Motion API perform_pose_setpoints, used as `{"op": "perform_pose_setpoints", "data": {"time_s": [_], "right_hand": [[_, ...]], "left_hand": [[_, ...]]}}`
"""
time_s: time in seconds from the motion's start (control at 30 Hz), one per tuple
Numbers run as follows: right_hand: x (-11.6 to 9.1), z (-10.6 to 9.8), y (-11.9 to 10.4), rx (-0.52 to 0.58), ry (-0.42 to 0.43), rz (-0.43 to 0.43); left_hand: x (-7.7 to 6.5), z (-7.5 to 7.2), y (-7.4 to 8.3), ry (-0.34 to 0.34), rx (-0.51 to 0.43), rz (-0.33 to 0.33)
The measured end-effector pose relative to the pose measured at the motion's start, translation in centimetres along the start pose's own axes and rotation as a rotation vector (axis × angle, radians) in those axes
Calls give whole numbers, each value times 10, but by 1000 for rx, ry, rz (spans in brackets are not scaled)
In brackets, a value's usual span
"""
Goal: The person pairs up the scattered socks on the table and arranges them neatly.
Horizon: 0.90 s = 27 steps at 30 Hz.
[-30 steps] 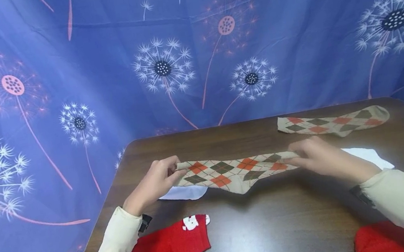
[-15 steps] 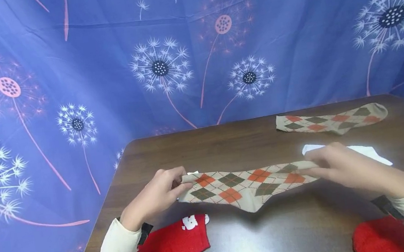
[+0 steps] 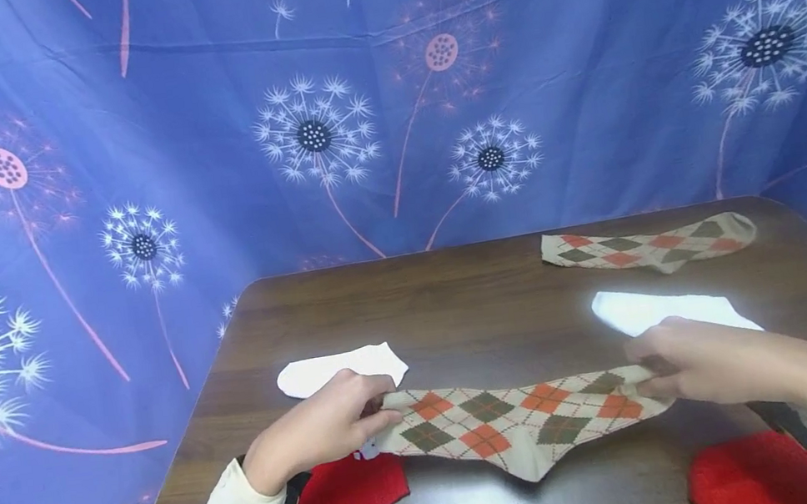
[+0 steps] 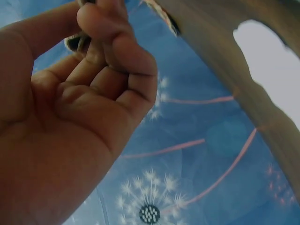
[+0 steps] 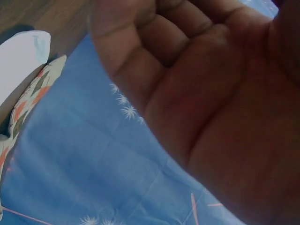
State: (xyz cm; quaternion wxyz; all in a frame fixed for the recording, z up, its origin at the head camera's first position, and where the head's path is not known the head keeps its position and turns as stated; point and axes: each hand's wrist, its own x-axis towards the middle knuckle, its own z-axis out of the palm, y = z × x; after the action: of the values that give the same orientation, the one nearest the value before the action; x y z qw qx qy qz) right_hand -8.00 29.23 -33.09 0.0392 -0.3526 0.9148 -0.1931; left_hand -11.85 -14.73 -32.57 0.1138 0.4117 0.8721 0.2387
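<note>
An argyle sock point(image 3: 513, 423) in beige, orange and olive is stretched sideways between both hands, its heel pointing toward the front. My left hand point(image 3: 326, 424) pinches one end between thumb and fingers. At the other end my right hand point(image 3: 726, 358) grips the sock, the fingertips partly hidden by the cloth. In the left wrist view the left hand point(image 4: 89, 93) has its fingers curled in, and only a bit of the sock shows past them. Curled fingers also show on the right hand point(image 5: 201, 93) in the right wrist view, where the held sock is out of sight.
A matching argyle sock point(image 3: 648, 245) lies at the table's back right. White socks lie at left point(image 3: 342, 369) and right point(image 3: 671, 310). Red socks lie below the left hand point(image 3: 353, 493) and by the right sleeve point(image 3: 763, 472). A blue dandelion-print cloth point(image 3: 385, 103) hangs behind the wooden table point(image 3: 410, 302).
Both hands have drawn the stretched argyle sock toward the front edge and slightly right. The left white sock has come into full view, and the held sock now overlaps the left red one.
</note>
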Motion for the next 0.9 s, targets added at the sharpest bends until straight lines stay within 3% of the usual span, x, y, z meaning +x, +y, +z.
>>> {"op": "perform_pose_setpoints", "data": {"time_s": [0.17,0.5,0.67,0.9], "right_hand": [[-3,-2,-4,-18,-62,60],[-7,3,-20,-61,-182,249],[-5,10,-21,-42,-226,335],[-2,20,-20,-42,-248,412]], "left_hand": [[5,11,2,-73,-6,5],[14,35,0,-149,1,0],[16,46,0,-158,28,19],[21,59,1,-126,140,99]]}}
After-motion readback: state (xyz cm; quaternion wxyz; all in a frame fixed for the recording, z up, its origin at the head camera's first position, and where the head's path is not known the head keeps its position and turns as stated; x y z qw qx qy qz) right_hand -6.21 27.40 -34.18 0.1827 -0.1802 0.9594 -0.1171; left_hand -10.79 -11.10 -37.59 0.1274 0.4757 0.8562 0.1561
